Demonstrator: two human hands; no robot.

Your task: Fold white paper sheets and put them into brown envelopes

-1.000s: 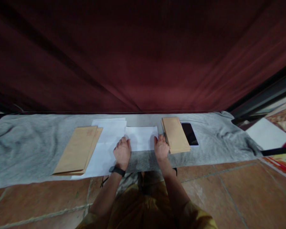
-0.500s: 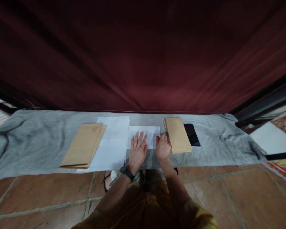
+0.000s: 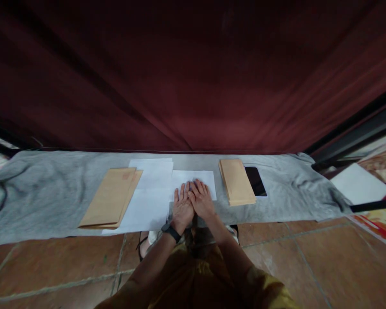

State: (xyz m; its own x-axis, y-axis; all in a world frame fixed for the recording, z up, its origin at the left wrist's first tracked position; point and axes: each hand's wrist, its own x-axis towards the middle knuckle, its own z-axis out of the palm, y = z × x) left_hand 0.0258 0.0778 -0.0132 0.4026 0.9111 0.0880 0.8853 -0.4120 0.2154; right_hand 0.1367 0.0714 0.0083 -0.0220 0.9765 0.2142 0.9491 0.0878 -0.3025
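Note:
A small white sheet of paper (image 3: 193, 176), perhaps folded, lies flat at the middle of the grey cloth. My left hand (image 3: 182, 210) rests on its lower left part with the fingers stretched out; a dark watch (image 3: 171, 231) is on that wrist. Flat against the paper too is my right hand (image 3: 203, 201), fingers extended, its thumb side touching or overlapping my left hand. Larger white sheets (image 3: 151, 184) lie just left of the small one, partly under brown envelopes (image 3: 107, 197). Right of my hands sits a stack of brown envelopes (image 3: 238, 182).
A phone (image 3: 256, 182) with a dark screen lies beside the right envelope stack. The grey cloth (image 3: 296, 189) covers a long narrow surface. A dark red curtain (image 3: 193, 86) hangs behind it. Metal bars (image 3: 357, 124) and a white panel (image 3: 360, 184) stand at the right.
My right hand has slid left across the paper, from its right edge to against my left hand, and its bent fingers have straightened. My left hand stays nearly in place.

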